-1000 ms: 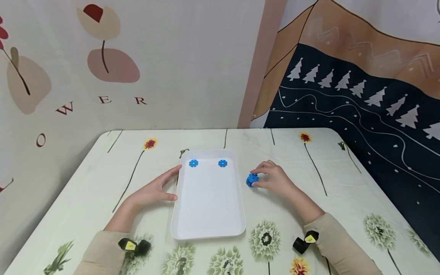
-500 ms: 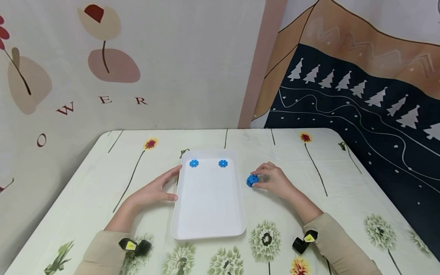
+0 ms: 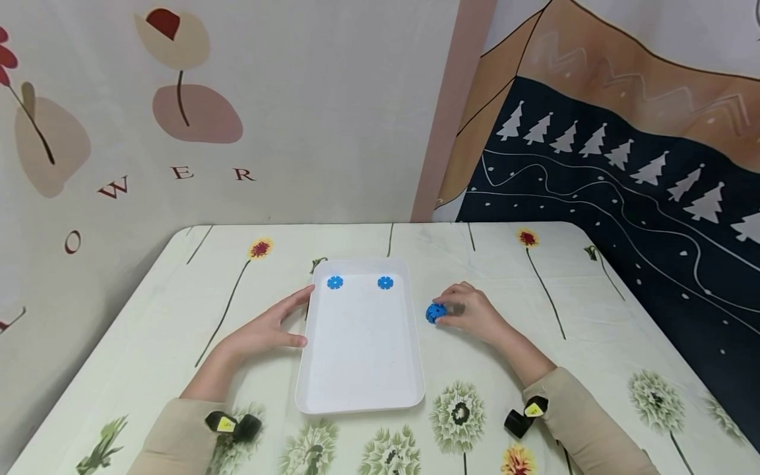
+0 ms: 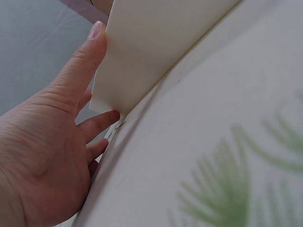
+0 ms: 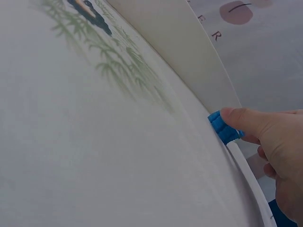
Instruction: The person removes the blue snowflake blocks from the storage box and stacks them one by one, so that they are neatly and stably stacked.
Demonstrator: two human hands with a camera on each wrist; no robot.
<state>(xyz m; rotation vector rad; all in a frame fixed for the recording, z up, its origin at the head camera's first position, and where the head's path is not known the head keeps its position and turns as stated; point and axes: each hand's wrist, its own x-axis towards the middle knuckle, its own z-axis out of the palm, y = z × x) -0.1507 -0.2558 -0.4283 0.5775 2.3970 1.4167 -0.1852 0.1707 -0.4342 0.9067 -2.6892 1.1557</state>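
Note:
My left hand [image 3: 258, 336] lies at the left side of a white rectangular tray [image 3: 359, 356], thumb and fingers spread, their tips at its wall. In the left wrist view the thumb touches the tray wall [image 4: 142, 52] near its rim. Just right of the tray, my right hand [image 3: 475, 311] pinches a small stack of blue notched plastic discs [image 3: 435, 315] between thumb and fingers. The right wrist view shows the blue stack [image 5: 220, 127] edge-on under the thumb. Inside the tray's far end lie two blue notched discs, a left disc [image 3: 331, 284] and a right disc [image 3: 382, 284].
A flower-printed cloth [image 3: 487, 257] covers the table. Behind it rises a pale printed wall hanging [image 3: 332, 132], with a dark tree-patterned one [image 3: 552, 171] at the right. Each sleeve carries a black wrist camera, the left camera [image 3: 246, 429] and the right camera [image 3: 518, 423].
My right hand has shifted very slightly toward me with the blue discs in its grip. The left hand, the tray and the two discs in it stay where they were.

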